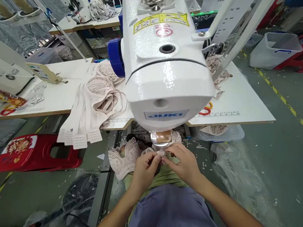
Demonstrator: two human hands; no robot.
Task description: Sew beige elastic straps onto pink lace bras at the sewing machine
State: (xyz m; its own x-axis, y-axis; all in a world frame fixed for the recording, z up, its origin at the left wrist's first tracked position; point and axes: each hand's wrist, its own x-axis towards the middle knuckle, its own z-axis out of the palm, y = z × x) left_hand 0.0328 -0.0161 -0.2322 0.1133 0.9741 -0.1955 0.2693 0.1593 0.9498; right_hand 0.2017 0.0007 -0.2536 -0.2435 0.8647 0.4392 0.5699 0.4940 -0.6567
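Observation:
Just below the head of a white sewing machine (169,77), both hands meet at a small pale piece of fabric (161,153). My left hand (147,166) pinches it between thumb and fingertips. From the other side, my right hand (183,161) holds the fabric's edge with bent fingers. A beige lace bra (124,159) hangs to the left of my left hand, over the lap, and part of its lace shows behind the fingers. The machine's metal presser area (162,138) is right above the fingertips; the needle cannot be made out.
A pile of beige lace bras (99,89) hangs over the left table edge. Red-handled scissors (205,111) lie on the right tabletop (249,102). A red stool (38,154) stands at left, a clear plastic bag (242,177) on the floor at right, a white bin (274,51) farther back.

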